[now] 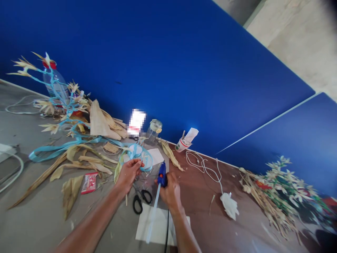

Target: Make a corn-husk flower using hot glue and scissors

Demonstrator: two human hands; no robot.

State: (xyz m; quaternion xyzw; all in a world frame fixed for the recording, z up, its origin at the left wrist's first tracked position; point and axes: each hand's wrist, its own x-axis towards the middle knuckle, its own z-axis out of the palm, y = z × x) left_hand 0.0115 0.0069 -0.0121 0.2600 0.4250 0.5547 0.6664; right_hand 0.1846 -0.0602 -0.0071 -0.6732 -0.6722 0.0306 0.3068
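Blurrily lettered, a red packet point(89, 183) lies on the bench point(197, 196) before a blue wall point(163, 63), right grip point(170, 188) holding a glue gun point(162, 172), left grip point(131, 173) pinched narrow.

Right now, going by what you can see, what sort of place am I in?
Probably a craft workspace: your right hand holds a blue glue gun, and dry husks and black-handled scissors lie on the table.

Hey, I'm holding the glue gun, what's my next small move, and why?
Probably ease the blue glue gun toward the left hand: the right hand holds it apart from the left, which looks pinched, perhaps on something too small to identify.
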